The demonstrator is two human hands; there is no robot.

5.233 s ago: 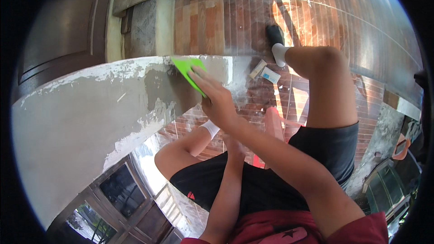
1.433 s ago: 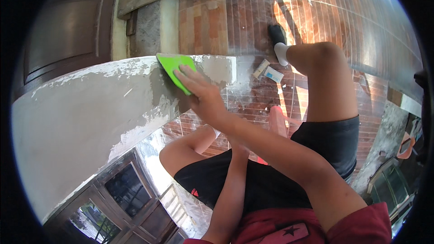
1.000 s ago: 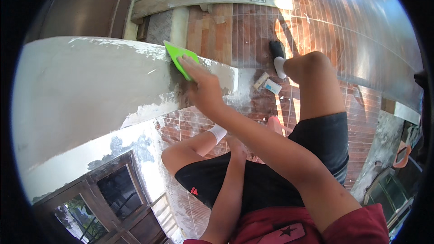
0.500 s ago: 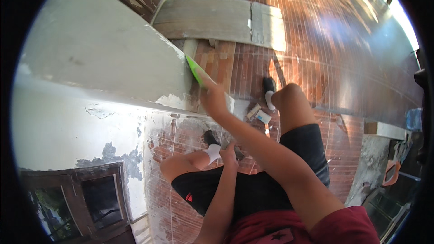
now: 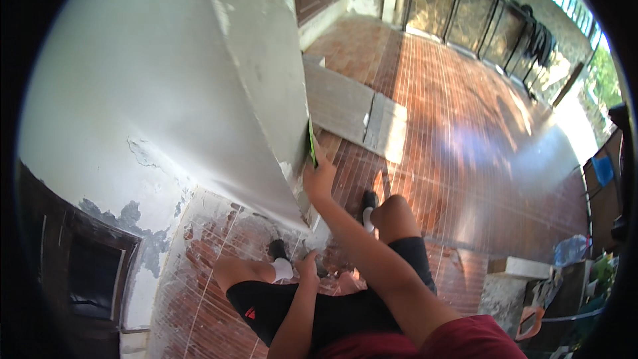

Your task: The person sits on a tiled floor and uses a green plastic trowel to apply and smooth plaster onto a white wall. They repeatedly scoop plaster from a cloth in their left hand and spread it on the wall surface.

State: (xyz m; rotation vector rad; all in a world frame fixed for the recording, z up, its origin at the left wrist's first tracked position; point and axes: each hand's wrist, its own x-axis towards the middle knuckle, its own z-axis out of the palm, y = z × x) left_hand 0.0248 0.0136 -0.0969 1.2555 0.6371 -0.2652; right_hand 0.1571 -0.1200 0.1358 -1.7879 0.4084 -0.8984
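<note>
My right hand [image 5: 319, 176] is closed around a bright green flat-bladed scraper [image 5: 311, 142]. Its thin blade lies along the vertical corner of the pale plastered wall [image 5: 276, 73], and the fingers partly cover it. Lower down, in front of my shorts, my left hand [image 5: 306, 266] is closed on a small greyish object [image 5: 321, 268]; its kind is too unclear to make out. Bare patches and flaking paint mark the wall's lower edge [image 5: 287, 171] near my right hand.
A long grey board [image 5: 339, 101] lies beyond the wall corner, above the red tiled floor [image 5: 438, 126]. Dark-framed panes [image 5: 96, 279] are at lower left. A pale block [image 5: 522, 268], an orange-handled thing [image 5: 530, 322] and a clear plastic container [image 5: 570, 250] sit at right.
The view has tilted up, showing more wall and the far fence. My right hand has carried the green scraper to the wall corner, its blade now nearly upright. My left hand keeps its grip.
</note>
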